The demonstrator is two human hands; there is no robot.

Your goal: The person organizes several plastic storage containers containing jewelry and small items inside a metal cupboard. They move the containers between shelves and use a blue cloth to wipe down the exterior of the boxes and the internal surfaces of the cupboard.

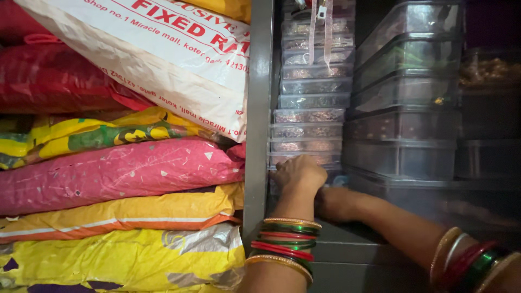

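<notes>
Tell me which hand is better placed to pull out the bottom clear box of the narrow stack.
Probably left: the left hand already rests on the lowest clear box, while the right hand sits lower, beside the stack's base.

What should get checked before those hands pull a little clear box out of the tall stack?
1. Left hand on the stack of small clear boxes: ok, its fingers rest at the lowest boxes.
2. Right hand gripping something: cannot tell, it is in shadow low down.
3. Stack standing straight: ok, the boxes sit squarely on each other.
4. Boxes above the one touched: not ok, many are piled on top and could tip.
5. Bigger clear containers beside the stack: ok, upright, close alongside.
6. Bangles clear of the grey divider: ok, just beside it.
</notes>
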